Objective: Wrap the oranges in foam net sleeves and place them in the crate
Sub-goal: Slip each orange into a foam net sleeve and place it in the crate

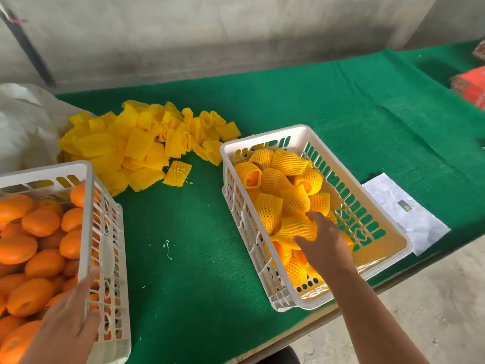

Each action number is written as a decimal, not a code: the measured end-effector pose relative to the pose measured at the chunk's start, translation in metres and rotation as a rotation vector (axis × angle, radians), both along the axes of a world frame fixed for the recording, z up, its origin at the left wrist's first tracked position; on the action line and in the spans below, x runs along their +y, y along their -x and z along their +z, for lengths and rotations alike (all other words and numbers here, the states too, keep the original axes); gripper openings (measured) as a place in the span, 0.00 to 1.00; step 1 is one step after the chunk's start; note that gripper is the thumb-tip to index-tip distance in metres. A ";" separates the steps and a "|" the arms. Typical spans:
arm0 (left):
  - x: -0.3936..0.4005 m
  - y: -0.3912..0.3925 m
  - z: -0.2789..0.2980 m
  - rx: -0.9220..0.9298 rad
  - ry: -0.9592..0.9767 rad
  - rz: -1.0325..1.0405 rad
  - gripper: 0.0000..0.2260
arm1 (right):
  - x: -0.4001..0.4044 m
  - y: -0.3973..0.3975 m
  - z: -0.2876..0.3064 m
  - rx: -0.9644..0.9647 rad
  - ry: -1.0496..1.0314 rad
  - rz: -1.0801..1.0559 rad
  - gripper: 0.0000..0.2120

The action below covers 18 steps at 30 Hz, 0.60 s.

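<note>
A white crate (265, 132) on the right holds several oranges wrapped in yellow foam net sleeves. My right hand (324, 245) reaches into it and holds a wrapped orange (296, 228) among the others, fingers curled over it. On the left, a second white crate (86, 206) is full of bare oranges (39, 222). My left hand (68, 321) rests on this crate's near right rim, fingers straight over the edge. A loose pile of empty yellow foam sleeves (147, 143) lies on the green table between and behind the crates.
The table is covered in green felt (189, 245). A white sack (23, 122) sits at the far left, a white paper sheet (401, 214) lies right of the crate, and red packaging (469, 85) is at the far right. The table's front edge runs below the right crate.
</note>
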State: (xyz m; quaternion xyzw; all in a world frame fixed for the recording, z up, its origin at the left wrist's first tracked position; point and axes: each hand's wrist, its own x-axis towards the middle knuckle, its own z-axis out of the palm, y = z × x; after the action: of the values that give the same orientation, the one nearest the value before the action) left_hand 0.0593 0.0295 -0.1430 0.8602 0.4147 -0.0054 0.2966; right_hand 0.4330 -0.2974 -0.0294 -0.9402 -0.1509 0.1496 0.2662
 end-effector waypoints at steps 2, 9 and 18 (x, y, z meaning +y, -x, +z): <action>-0.006 0.008 0.008 -0.027 -0.084 0.087 0.43 | 0.006 0.010 0.009 -0.078 0.022 0.008 0.28; -0.025 0.013 0.042 -0.084 -0.071 0.016 0.36 | 0.078 0.060 0.030 -0.166 -0.115 0.181 0.19; -0.034 0.010 0.065 -0.084 -0.112 0.041 0.31 | 0.167 0.092 0.017 -0.077 -0.097 0.413 0.21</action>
State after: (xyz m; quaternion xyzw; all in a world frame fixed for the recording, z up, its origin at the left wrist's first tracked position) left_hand 0.0489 -0.0050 -0.0779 0.8663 0.4190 0.0602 0.2653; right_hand 0.3415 -0.1301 -0.0119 -0.8805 -0.3573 0.1574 0.2688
